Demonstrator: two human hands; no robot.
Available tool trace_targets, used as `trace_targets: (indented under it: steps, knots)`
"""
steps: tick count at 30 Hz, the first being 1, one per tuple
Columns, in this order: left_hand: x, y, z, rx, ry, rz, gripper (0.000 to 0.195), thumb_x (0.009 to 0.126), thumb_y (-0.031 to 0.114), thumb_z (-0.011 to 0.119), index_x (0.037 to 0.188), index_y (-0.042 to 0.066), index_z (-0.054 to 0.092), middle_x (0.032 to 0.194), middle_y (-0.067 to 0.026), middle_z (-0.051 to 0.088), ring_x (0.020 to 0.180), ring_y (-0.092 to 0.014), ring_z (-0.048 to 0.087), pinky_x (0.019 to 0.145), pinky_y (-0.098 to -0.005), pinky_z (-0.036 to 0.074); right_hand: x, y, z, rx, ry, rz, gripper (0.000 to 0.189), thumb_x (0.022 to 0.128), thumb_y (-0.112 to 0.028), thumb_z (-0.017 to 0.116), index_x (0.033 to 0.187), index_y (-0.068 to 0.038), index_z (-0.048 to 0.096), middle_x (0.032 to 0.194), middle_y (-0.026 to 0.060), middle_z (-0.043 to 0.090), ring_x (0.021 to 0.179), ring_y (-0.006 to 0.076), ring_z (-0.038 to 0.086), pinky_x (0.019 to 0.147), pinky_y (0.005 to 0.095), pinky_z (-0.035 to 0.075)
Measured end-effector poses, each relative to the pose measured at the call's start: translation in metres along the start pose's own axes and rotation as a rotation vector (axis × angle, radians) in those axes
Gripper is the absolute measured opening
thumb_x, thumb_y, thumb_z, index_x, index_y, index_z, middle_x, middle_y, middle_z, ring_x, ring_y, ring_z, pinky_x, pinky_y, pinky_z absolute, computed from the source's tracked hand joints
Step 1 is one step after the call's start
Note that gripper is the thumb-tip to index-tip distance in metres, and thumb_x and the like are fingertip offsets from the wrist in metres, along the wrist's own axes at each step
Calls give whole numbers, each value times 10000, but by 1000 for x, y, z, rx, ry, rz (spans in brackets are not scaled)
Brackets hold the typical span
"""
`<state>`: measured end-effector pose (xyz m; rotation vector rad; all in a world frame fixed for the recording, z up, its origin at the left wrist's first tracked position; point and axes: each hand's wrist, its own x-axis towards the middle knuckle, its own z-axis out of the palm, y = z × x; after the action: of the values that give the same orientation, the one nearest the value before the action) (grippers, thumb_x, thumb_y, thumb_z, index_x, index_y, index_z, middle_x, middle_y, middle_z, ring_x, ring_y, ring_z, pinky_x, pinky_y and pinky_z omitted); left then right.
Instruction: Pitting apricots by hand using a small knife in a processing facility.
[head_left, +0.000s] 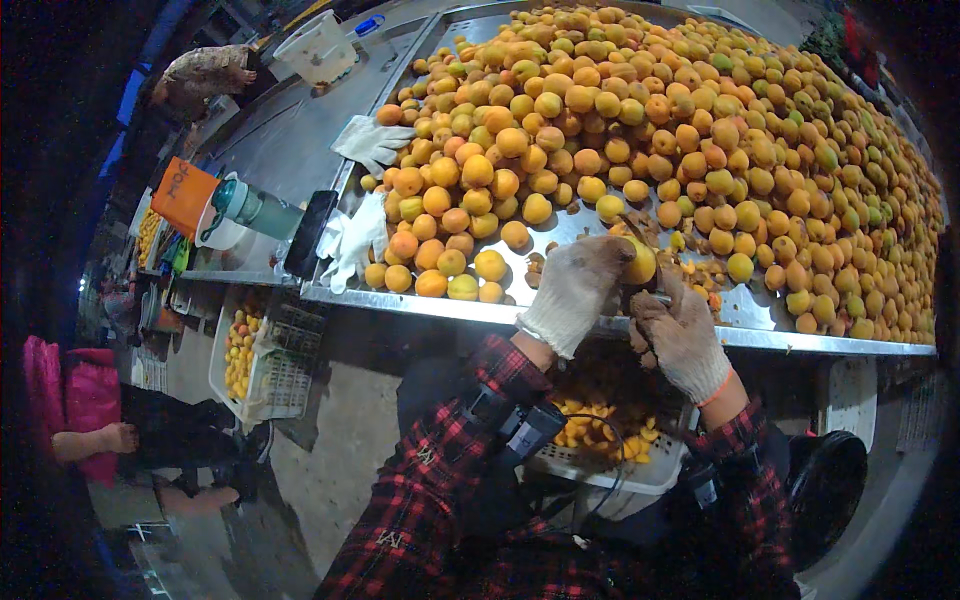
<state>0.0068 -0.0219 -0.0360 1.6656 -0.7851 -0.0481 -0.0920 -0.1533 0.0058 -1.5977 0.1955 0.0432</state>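
Both of my hands wear soiled knit work gloves and meet above the near edge of a metal table (420, 301). My left hand (574, 281) grips a yellow-orange apricot (640, 261) between thumb and fingers. Close against that fruit, my right hand (679, 330) is closed around a small tool, of which a short metal part (661, 298) shows; its blade or tip is hidden. A large heap of apricots (600, 97) covers much of the table. Below my hands, a white plastic crate (592, 478) holds cut apricot pieces (637, 442).
White gloves (352, 244), a dark phone-like slab (311, 234) and a green bottle (262, 211) lie left. Beyond are an orange box (184, 196) and a white bucket (316, 49). A crate of apricots (281, 375) stands on the floor. A person in pink (90, 405) is at left.
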Motion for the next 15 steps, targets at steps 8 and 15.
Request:
trace_targets:
  steps: [8, 15]
  knots:
    - [5, 6, 0, -30, 2, -190, 198, 857, 73, 534, 1003, -9, 639, 961, -162, 653, 897, -300, 626, 767, -388, 504, 9, 11, 8, 47, 77, -22, 330, 862, -41, 454, 1190, -44, 487, 664, -16, 502, 536, 70, 474, 419, 202, 386]
    - [7, -15, 4, 454, 0, 191, 226, 818, 58, 495, 1011, -19, 583, 858, -187, 626, 782, -336, 618, 648, -395, 493, 16, 30, 4, -114, 127, -191, 328, 889, -39, 466, 1215, -4, 495, 814, 21, 587, 618, 77, 530, 523, 222, 455]
